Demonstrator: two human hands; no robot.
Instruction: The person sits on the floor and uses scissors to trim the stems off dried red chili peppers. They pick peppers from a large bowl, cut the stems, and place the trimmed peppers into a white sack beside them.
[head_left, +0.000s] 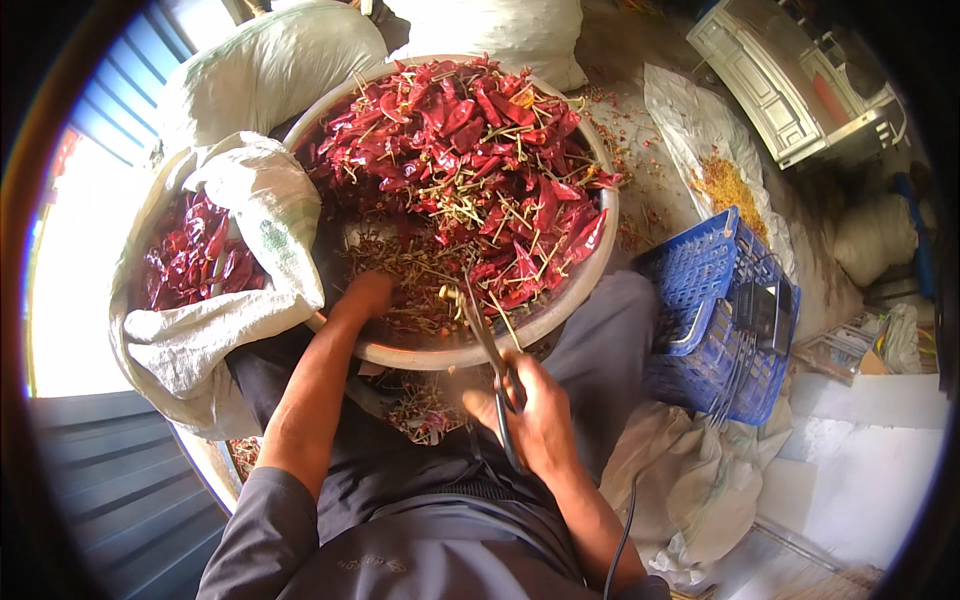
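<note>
A wide metal basin stands before my knees, heaped with dried red chili peppers that have pale stems. My right hand grips a pair of scissors by its handles, the blades pointing over the near rim into the basin. Beside the blades is a small pale stem piece, blurred. My left hand reaches low into the basin's near left part, by loose cut stems. Its fingers are blurred and partly hidden, so what they hold is unclear.
An open woven sack with dried chilies stands left of the basin. Full white sacks lie behind it. At right is a blue plastic crate with a black device on its side. A cable runs by my right arm.
</note>
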